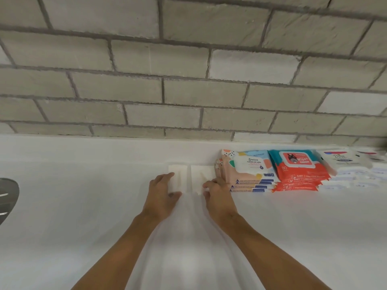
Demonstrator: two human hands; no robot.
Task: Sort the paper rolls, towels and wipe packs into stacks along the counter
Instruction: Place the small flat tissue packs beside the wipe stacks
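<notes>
Two white folded paper towels lie side by side on the white counter (pixel 83 206) near the wall: a left towel (pixel 181 176) and a right towel (pixel 202 174). My left hand (pixel 162 195) grips the left towel's near-left edge, thumb below and fingers on top. My right hand (pixel 217 197) pinches the right towel's near-right corner. To the right stand stacks of wipe packs: a peach and blue stack (pixel 249 170), a red and teal stack (pixel 297 170) and a white stack (pixel 343 164).
A grey block wall (pixel 188 80) runs behind the counter. A metal object (pixel 7 197) pokes in at the left edge. More white packs (pixel 374 172) lie at the far right.
</notes>
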